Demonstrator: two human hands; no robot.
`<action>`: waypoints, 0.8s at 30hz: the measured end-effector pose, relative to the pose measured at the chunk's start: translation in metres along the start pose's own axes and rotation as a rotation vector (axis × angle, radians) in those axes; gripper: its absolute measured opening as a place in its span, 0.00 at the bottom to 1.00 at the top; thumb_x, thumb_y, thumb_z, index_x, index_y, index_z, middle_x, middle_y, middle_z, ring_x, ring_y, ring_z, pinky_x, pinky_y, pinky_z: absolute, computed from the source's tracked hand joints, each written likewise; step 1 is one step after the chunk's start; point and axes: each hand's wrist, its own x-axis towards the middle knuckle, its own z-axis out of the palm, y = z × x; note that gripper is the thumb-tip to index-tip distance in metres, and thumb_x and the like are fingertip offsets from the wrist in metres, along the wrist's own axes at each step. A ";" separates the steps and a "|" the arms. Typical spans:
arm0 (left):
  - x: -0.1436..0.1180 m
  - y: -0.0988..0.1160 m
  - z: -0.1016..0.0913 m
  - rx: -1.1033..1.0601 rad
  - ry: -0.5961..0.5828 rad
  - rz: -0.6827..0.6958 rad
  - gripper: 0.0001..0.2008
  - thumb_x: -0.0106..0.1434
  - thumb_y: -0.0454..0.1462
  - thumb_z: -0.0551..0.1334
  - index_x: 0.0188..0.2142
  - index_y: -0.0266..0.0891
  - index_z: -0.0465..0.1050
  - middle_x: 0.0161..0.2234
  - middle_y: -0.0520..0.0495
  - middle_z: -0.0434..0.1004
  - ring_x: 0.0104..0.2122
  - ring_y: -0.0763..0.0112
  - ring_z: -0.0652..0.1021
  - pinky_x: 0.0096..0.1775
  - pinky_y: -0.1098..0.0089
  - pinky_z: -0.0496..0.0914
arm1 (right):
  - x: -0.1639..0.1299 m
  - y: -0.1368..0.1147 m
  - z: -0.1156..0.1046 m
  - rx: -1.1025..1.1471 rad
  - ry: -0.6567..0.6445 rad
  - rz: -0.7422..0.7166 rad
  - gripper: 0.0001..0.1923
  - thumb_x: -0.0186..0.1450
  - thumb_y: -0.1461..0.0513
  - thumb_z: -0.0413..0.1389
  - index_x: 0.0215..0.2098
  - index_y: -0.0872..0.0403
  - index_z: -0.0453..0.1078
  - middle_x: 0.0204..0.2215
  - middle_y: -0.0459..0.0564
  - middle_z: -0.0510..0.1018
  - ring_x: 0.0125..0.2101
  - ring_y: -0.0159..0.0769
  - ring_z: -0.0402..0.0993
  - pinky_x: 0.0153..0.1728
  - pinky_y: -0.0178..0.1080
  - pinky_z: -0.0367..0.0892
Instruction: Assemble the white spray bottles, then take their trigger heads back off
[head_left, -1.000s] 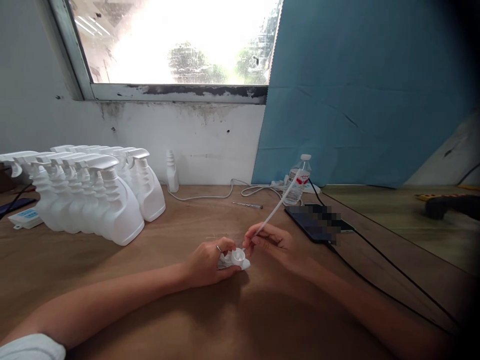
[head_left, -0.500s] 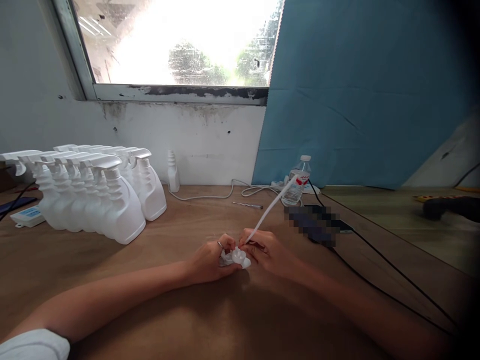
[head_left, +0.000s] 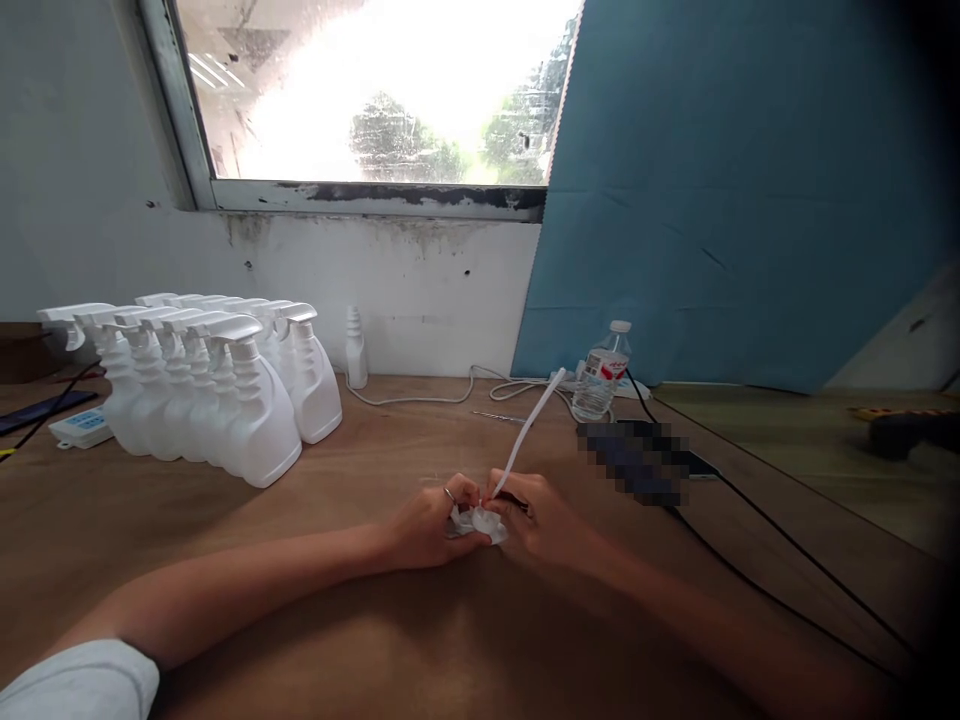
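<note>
My left hand (head_left: 431,522), a ring on one finger, is closed around a white plastic spray head (head_left: 489,524) just above the table. The head's round collar faces up and the rest of it is mostly covered by my fingers. Pinched between thumb and fingers of my right hand (head_left: 536,515) is a thin white dip tube (head_left: 529,430). It slants up and to the right from the collar. Its lower end is at the collar, but my fingertips hide whether it is inside.
Rows of white spray bottles (head_left: 262,430) with trigger heads stand at the left. Along the wall are a small white bottle (head_left: 356,350), a cable (head_left: 412,402) and a clear water bottle (head_left: 596,392). A thin metal tool (head_left: 499,416) lies behind my hands; black cables (head_left: 787,575) run right.
The dip tube stands steeper, and its upper end has come down and left. Both hands still hold the same parts. My view has shifted slightly, so the surroundings appear farther right and lower.
</note>
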 end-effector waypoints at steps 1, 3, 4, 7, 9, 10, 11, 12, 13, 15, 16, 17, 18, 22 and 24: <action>0.000 0.000 0.000 -0.007 0.002 -0.005 0.17 0.57 0.43 0.64 0.41 0.42 0.60 0.35 0.52 0.71 0.33 0.71 0.72 0.37 0.71 0.65 | 0.000 0.001 0.000 -0.007 0.006 0.016 0.11 0.66 0.62 0.50 0.26 0.56 0.64 0.21 0.43 0.68 0.22 0.26 0.61 0.26 0.31 0.58; 0.001 0.000 0.000 -0.039 0.021 -0.010 0.17 0.56 0.42 0.65 0.40 0.42 0.59 0.34 0.52 0.70 0.32 0.73 0.71 0.36 0.72 0.65 | -0.002 0.004 0.001 -0.035 0.028 0.057 0.12 0.68 0.60 0.50 0.28 0.56 0.66 0.22 0.43 0.70 0.23 0.27 0.62 0.26 0.31 0.58; 0.002 0.000 0.000 -0.075 0.031 -0.009 0.17 0.56 0.42 0.65 0.40 0.42 0.58 0.34 0.53 0.69 0.32 0.73 0.70 0.36 0.72 0.65 | -0.003 0.008 0.001 -0.057 0.037 0.072 0.12 0.68 0.59 0.50 0.29 0.56 0.67 0.22 0.43 0.70 0.23 0.27 0.63 0.26 0.31 0.58; 0.008 -0.005 -0.001 -0.258 0.040 -0.013 0.19 0.57 0.42 0.65 0.39 0.41 0.55 0.31 0.54 0.68 0.29 0.76 0.68 0.31 0.75 0.63 | -0.010 0.020 0.001 -0.147 0.077 0.061 0.12 0.70 0.57 0.48 0.34 0.54 0.69 0.22 0.44 0.70 0.23 0.28 0.64 0.25 0.32 0.61; 0.014 -0.010 -0.002 -0.394 0.038 -0.052 0.20 0.58 0.43 0.65 0.39 0.41 0.54 0.31 0.54 0.68 0.27 0.77 0.68 0.28 0.76 0.62 | -0.014 0.027 -0.001 -0.248 0.123 -0.030 0.10 0.70 0.60 0.46 0.43 0.54 0.68 0.29 0.48 0.74 0.25 0.30 0.66 0.28 0.33 0.64; 0.016 -0.013 -0.003 -0.465 0.033 -0.075 0.21 0.58 0.43 0.65 0.39 0.41 0.53 0.31 0.54 0.68 0.27 0.78 0.68 0.28 0.76 0.61 | -0.015 0.030 -0.003 -0.321 0.128 -0.115 0.12 0.70 0.63 0.45 0.48 0.54 0.66 0.35 0.51 0.75 0.28 0.31 0.69 0.31 0.35 0.67; 0.019 -0.014 -0.004 -0.542 0.017 -0.095 0.22 0.58 0.43 0.65 0.39 0.42 0.51 0.32 0.54 0.68 0.27 0.78 0.68 0.29 0.77 0.61 | -0.016 0.032 -0.006 -0.411 0.110 -0.225 0.15 0.69 0.65 0.45 0.53 0.54 0.63 0.42 0.55 0.75 0.33 0.33 0.71 0.35 0.37 0.69; 0.022 -0.014 -0.006 -0.626 -0.011 -0.115 0.22 0.57 0.42 0.66 0.39 0.42 0.50 0.32 0.54 0.68 0.27 0.79 0.68 0.29 0.77 0.62 | -0.016 0.034 -0.008 -0.506 0.072 -0.348 0.20 0.68 0.67 0.44 0.57 0.54 0.61 0.48 0.57 0.73 0.39 0.37 0.72 0.40 0.40 0.70; 0.024 -0.014 -0.008 -0.710 -0.055 -0.138 0.23 0.57 0.41 0.66 0.39 0.43 0.49 0.31 0.55 0.68 0.27 0.79 0.68 0.30 0.77 0.62 | -0.015 0.035 -0.010 -0.597 0.028 -0.462 0.23 0.67 0.69 0.45 0.60 0.53 0.59 0.52 0.58 0.70 0.44 0.40 0.71 0.43 0.43 0.69; 0.031 -0.009 -0.014 -0.842 -0.193 -0.190 0.24 0.55 0.38 0.66 0.39 0.44 0.48 0.30 0.57 0.68 0.26 0.80 0.69 0.30 0.77 0.62 | -0.013 0.037 -0.015 -0.730 -0.026 -0.631 0.25 0.66 0.69 0.46 0.61 0.54 0.58 0.53 0.59 0.70 0.48 0.45 0.69 0.44 0.47 0.69; 0.036 -0.006 -0.018 -0.872 -0.284 -0.213 0.24 0.55 0.37 0.66 0.40 0.44 0.48 0.30 0.57 0.69 0.26 0.79 0.70 0.30 0.77 0.63 | -0.012 0.037 -0.017 -0.765 -0.021 -0.677 0.24 0.66 0.69 0.46 0.61 0.55 0.59 0.51 0.59 0.72 0.47 0.46 0.70 0.43 0.47 0.70; 0.042 -0.004 -0.023 -0.865 -0.368 -0.226 0.23 0.56 0.37 0.66 0.40 0.44 0.50 0.30 0.55 0.71 0.27 0.78 0.71 0.31 0.75 0.64 | -0.011 0.038 -0.019 -0.784 -0.001 -0.702 0.23 0.67 0.69 0.46 0.60 0.57 0.60 0.49 0.59 0.73 0.46 0.45 0.70 0.42 0.47 0.70; 0.050 -0.004 -0.029 -0.810 -0.411 -0.230 0.20 0.58 0.38 0.64 0.40 0.43 0.51 0.31 0.53 0.73 0.27 0.76 0.73 0.32 0.73 0.66 | -0.010 0.038 -0.021 -0.792 0.026 -0.715 0.22 0.67 0.70 0.46 0.58 0.58 0.62 0.46 0.59 0.74 0.44 0.44 0.71 0.42 0.46 0.70; 0.099 -0.018 -0.067 -0.094 0.227 -0.251 0.10 0.66 0.43 0.56 0.38 0.37 0.62 0.33 0.42 0.77 0.30 0.68 0.78 0.35 0.65 0.72 | -0.010 0.039 -0.028 -0.763 0.147 -0.666 0.24 0.64 0.74 0.42 0.54 0.57 0.65 0.43 0.58 0.75 0.43 0.42 0.73 0.43 0.45 0.71; 0.125 -0.033 -0.096 0.070 0.506 -0.284 0.10 0.64 0.37 0.59 0.43 0.35 0.62 0.45 0.35 0.74 0.45 0.60 0.76 0.47 0.59 0.70 | -0.011 0.040 -0.030 -0.720 0.178 -0.609 0.25 0.62 0.75 0.41 0.55 0.56 0.64 0.44 0.58 0.75 0.44 0.41 0.73 0.44 0.46 0.72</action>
